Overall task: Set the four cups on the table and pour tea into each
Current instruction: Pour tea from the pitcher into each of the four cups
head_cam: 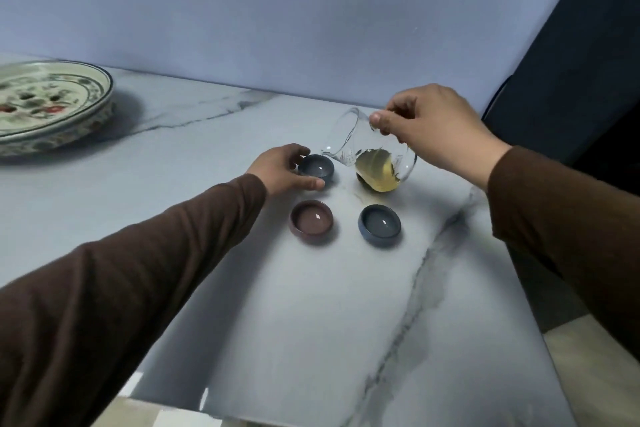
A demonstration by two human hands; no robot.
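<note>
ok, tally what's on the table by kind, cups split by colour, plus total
Blue-grey cups: 2, one steadied by the left hand, one nearer the camera
Brown cup: 1
Glass pitcher of tea, tilted in the right hand: 1
Patterned plate: 1
Total: 5. A fourth cup may sit behind the pitcher; cannot tell.

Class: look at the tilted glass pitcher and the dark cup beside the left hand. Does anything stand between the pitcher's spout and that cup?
Nothing visible does. The glass pitcher, held tilted by the right hand, has its spout right over the rim of the dark cup, which the left hand steadies from the side.
</note>
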